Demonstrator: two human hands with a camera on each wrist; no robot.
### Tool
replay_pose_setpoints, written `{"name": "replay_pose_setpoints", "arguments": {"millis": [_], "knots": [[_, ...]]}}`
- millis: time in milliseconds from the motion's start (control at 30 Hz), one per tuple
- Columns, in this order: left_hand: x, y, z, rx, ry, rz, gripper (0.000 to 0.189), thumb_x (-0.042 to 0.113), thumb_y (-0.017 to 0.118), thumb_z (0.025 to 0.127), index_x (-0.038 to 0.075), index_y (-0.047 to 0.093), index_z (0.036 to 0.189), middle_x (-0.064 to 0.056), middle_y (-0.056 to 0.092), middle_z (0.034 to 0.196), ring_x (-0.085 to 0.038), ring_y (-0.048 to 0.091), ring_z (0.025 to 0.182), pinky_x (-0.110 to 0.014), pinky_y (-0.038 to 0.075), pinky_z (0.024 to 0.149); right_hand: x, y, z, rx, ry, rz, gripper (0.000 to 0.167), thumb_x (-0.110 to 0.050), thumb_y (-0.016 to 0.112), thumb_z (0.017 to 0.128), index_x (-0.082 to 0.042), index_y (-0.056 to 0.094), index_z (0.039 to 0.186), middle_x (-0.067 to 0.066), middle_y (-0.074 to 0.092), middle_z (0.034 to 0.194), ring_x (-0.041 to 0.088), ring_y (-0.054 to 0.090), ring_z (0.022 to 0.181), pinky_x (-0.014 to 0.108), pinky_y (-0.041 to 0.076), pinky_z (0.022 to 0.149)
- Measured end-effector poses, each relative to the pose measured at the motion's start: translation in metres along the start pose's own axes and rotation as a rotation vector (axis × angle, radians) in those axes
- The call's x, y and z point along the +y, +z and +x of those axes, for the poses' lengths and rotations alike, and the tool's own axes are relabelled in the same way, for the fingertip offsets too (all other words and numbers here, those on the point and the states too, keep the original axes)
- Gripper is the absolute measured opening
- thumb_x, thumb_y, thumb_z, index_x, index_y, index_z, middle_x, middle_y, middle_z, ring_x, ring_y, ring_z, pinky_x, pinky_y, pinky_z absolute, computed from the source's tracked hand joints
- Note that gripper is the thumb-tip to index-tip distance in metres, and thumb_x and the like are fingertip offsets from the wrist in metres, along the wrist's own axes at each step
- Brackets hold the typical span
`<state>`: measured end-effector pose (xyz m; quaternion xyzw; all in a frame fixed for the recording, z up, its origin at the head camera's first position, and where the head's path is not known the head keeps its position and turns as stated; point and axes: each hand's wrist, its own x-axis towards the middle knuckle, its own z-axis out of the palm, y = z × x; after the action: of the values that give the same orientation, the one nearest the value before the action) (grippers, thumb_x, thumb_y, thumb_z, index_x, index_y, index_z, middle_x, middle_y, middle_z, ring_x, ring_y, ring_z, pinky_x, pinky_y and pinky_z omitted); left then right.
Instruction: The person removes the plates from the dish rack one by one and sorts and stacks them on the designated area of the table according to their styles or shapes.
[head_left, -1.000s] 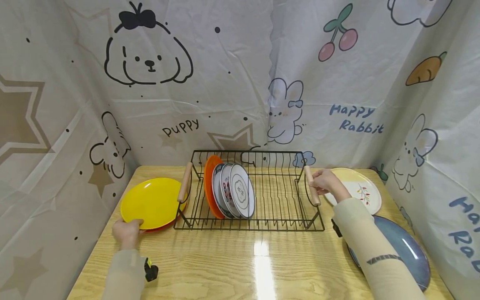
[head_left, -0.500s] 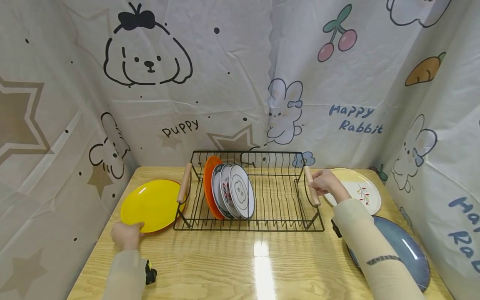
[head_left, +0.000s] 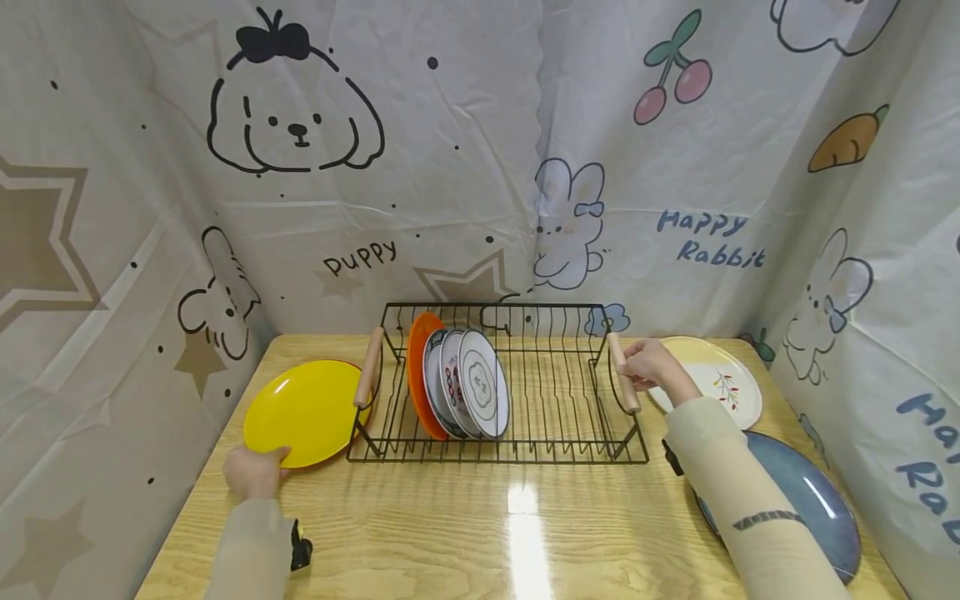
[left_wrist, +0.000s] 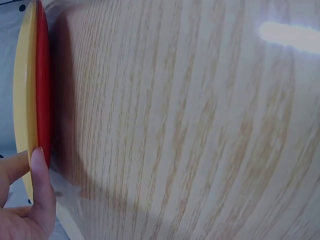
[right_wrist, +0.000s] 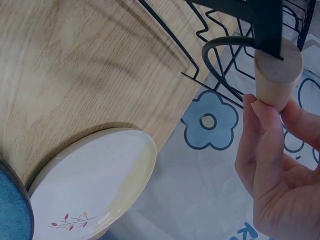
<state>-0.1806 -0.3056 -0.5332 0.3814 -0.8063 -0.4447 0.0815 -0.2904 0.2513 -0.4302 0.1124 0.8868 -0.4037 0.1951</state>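
My left hand (head_left: 255, 473) pinches the near-left rim of a yellow plate (head_left: 303, 412). A red plate (left_wrist: 44, 85) lies right beneath it, showing as a red band in the left wrist view, with one fingertip where the two rims meet. At the other side, my right hand (head_left: 647, 364) grips the right wooden handle (right_wrist: 277, 75) of a black wire dish rack (head_left: 555, 442), fingertips and thumb round the wood. In the rack's left half, an orange plate (head_left: 422, 375) and several white patterned dishes (head_left: 480, 383) stand on edge, leaning together.
A cream-and-white plate (head_left: 712, 383) with a twig print lies right of the rack, partly behind my right hand. Nearer, a blue plate (head_left: 795, 475) sits partly under my right sleeve. A printed curtain (head_left: 465, 167) hangs round the wooden table (head_left: 420, 533).
The yellow plate has shifted slightly toward me, and now covers the red rim that showed at its near edge. My right hand stays on the rack handle.
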Motion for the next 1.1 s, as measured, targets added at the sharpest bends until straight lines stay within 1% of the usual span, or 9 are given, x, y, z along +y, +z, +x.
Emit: {"name": "replay_pose_setpoints", "arguments": {"millis": [167, 333, 633, 733, 833, 933, 1000, 1067, 1100], "knots": [[0.0, 0.0, 0.0, -0.017, 0.005, -0.003, 0.049, 0.005, 0.069, 0.078, -0.023, 0.044, 0.111, -0.028, 0.059, 0.073, -0.018, 0.059, 0.042, -0.023, 0.049, 0.039, -0.001, 0.0, -0.002, 0.001, 0.002, -0.002, 0.041, -0.007, 0.056, 0.089, 0.013, 0.044, 0.123, 0.02, 0.056, 0.095, 0.017, 0.057, 0.069, 0.028, 0.055, 0.058], [0.002, 0.001, -0.003, -0.022, 0.007, 0.033, 0.05, 0.009, 0.068, 0.08, -0.022, 0.044, 0.11, -0.022, 0.059, 0.064, -0.02, 0.06, 0.044, -0.021, 0.047, 0.039, 0.0, 0.001, -0.001, 0.003, -0.004, -0.006, 0.041, -0.007, 0.056, 0.088, 0.013, 0.044, 0.123, 0.019, 0.057, 0.094, 0.017, 0.057, 0.068, 0.028, 0.055, 0.058], [0.006, 0.002, -0.007, -0.038, 0.021, 0.04, 0.052, 0.011, 0.067, 0.081, -0.022, 0.041, 0.112, -0.027, 0.056, 0.075, -0.02, 0.06, 0.044, -0.02, 0.045, 0.039, 0.001, 0.001, -0.002, 0.004, -0.009, -0.014, 0.042, -0.007, 0.056, 0.088, 0.014, 0.043, 0.123, 0.02, 0.057, 0.093, 0.017, 0.057, 0.068, 0.028, 0.055, 0.058], [0.006, 0.002, -0.007, -0.044, 0.03, 0.04, 0.053, 0.011, 0.067, 0.082, -0.023, 0.04, 0.111, -0.024, 0.056, 0.069, -0.021, 0.06, 0.044, -0.02, 0.045, 0.039, 0.001, 0.001, -0.001, 0.003, -0.011, -0.012, 0.042, -0.006, 0.056, 0.088, 0.014, 0.043, 0.123, 0.02, 0.057, 0.095, 0.017, 0.057, 0.069, 0.028, 0.055, 0.058], [0.006, 0.002, -0.006, -0.045, 0.048, 0.067, 0.051, 0.013, 0.066, 0.082, -0.024, 0.043, 0.109, -0.02, 0.057, 0.061, -0.026, 0.061, 0.047, -0.026, 0.05, 0.045, 0.001, 0.001, -0.001, 0.0, -0.012, -0.012, 0.043, -0.006, 0.056, 0.088, 0.014, 0.043, 0.124, 0.021, 0.056, 0.095, 0.017, 0.057, 0.069, 0.028, 0.055, 0.058], [0.006, 0.001, -0.004, -0.039, 0.087, 0.131, 0.052, 0.016, 0.062, 0.084, -0.026, 0.044, 0.108, -0.028, 0.057, 0.077, -0.037, 0.061, 0.072, -0.041, 0.052, 0.068, 0.001, 0.001, -0.001, 0.001, -0.009, -0.014, 0.043, -0.006, 0.056, 0.088, 0.014, 0.042, 0.124, 0.021, 0.056, 0.097, 0.017, 0.057, 0.069, 0.028, 0.055, 0.058], [0.009, -0.001, -0.002, -0.031, 0.117, 0.183, 0.055, 0.019, 0.059, 0.085, -0.027, 0.042, 0.11, -0.039, 0.049, 0.096, -0.05, 0.048, 0.093, -0.052, 0.047, 0.079, 0.0, 0.0, -0.001, 0.0, -0.009, -0.014, 0.043, -0.007, 0.056, 0.088, 0.014, 0.042, 0.124, 0.022, 0.056, 0.097, 0.017, 0.057, 0.069, 0.028, 0.055, 0.058], [0.016, -0.004, 0.0, -0.029, 0.147, 0.242, 0.06, 0.022, 0.056, 0.086, -0.025, 0.038, 0.118, -0.042, 0.036, 0.112, -0.053, 0.036, 0.103, -0.062, 0.036, 0.087, 0.0, 0.0, -0.001, 0.001, -0.006, -0.013, 0.043, -0.007, 0.056, 0.088, 0.013, 0.042, 0.125, 0.022, 0.056, 0.099, 0.018, 0.057, 0.07, 0.028, 0.055, 0.058], [0.021, -0.006, 0.001, -0.035, 0.16, 0.257, 0.062, 0.024, 0.055, 0.087, -0.024, 0.035, 0.121, -0.043, 0.033, 0.116, -0.054, 0.032, 0.107, -0.064, 0.034, 0.089, 0.0, 0.0, -0.002, 0.0, -0.007, -0.012, 0.043, -0.007, 0.056, 0.089, 0.013, 0.042, 0.125, 0.022, 0.056, 0.099, 0.018, 0.057, 0.07, 0.028, 0.055, 0.059]]}}
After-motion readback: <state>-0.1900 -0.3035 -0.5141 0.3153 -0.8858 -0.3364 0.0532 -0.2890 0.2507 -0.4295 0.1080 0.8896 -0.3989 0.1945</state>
